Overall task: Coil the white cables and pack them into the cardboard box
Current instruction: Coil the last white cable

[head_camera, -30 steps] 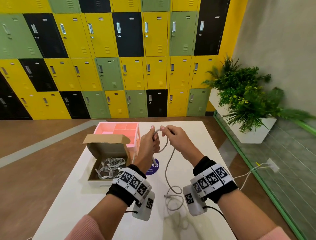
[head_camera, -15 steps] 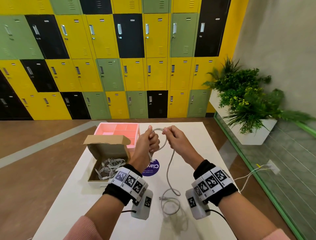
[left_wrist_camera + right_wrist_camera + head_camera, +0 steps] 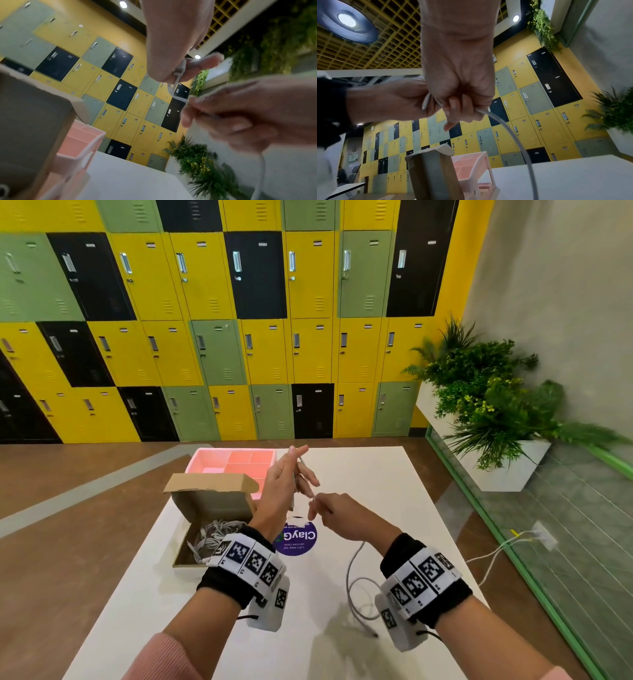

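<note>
Nearest the person, the loose tail of the white cable (image 3: 356,594) lay in a slack loop on the white surface (image 3: 212,628), just beside the right wrist, with its free plug end resting on the surface below the loop. From there the cable rose behind the right hand (image 3: 346,517), whose grip was pinching it between thumb and curled fingers; the right wrist view showed the cord leaving the underside of that fist and curving down toward the surface. A short stretch of cable ran from this pinch up to the left hand (image 3: 282,486), held raised with its fingers pointing up and away. In the left wrist view the left grip was pressed together on the cable near its connector, thumb against fingers, with the cord bending below it toward the right fingertips (image 3: 190,102). To the left, past the left wrist, stood the cardboard box (image 3: 212,508) with its lid flap upright, and a bundle of coiled white cables (image 3: 214,537) lay inside it. A round purple sticker (image 3: 296,541) lay on the surface between the hands and the box. Behind the box and touching it stood a pink divided tray (image 3: 236,462).
</note>
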The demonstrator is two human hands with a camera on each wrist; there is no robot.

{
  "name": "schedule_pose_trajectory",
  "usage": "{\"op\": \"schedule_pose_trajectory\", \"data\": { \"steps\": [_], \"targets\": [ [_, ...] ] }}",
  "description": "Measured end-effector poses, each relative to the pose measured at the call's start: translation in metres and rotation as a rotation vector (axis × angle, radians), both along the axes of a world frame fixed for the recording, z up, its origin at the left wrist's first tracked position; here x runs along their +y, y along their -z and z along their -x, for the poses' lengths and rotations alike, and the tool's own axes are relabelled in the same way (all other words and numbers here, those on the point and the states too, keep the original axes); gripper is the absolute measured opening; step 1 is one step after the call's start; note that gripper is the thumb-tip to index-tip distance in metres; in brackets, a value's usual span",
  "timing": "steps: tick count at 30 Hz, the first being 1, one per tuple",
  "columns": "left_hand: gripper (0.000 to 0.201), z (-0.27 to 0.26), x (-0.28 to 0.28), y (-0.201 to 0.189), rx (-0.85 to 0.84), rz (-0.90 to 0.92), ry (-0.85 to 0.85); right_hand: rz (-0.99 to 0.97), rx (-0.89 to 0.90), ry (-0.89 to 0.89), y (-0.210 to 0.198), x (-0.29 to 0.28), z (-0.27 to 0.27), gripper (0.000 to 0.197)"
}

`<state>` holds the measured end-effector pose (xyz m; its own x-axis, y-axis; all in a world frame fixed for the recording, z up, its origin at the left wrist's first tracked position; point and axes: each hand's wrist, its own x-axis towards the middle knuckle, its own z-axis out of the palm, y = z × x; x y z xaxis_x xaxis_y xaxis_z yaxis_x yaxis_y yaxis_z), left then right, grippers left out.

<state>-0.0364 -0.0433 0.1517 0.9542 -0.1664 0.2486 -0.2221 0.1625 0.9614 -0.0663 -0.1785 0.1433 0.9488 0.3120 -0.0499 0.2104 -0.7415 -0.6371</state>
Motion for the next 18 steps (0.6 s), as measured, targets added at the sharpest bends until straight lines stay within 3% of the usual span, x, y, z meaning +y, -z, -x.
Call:
{"op": "schedule_pose_trajectory", "data": {
  "steps": [5, 8, 11, 15, 18],
  "targets": [
    [0.027, -0.002, 0.002, 0.008, -0.008, -0.068, 0.004, 0.133, -0.016, -0.109, -0.015, 0.000, 0.004, 0.029],
    [0.018, -0.007, 0.003, 0.017, -0.048, -0.293, -0.038, 0.163, -0.092, -0.131, -0.020, -0.006, 0.001, 0.026],
    [0.040, -0.008, 0.005, 0.022, -0.075, -0.562, -0.060, 0.163, -0.157, -0.105, -0.023, -0.010, -0.004, 0.023],
    [0.037, -0.002, 0.002, 0.019, -0.067, -0.684, 0.038, 0.041, -0.237, 0.001, -0.021, -0.012, -0.009, 0.019],
    [0.041, -0.002, 0.000, 0.020, -0.036, -0.652, 0.094, -0.099, -0.293, 0.055, -0.022, -0.014, -0.008, 0.019]
  ]
}}
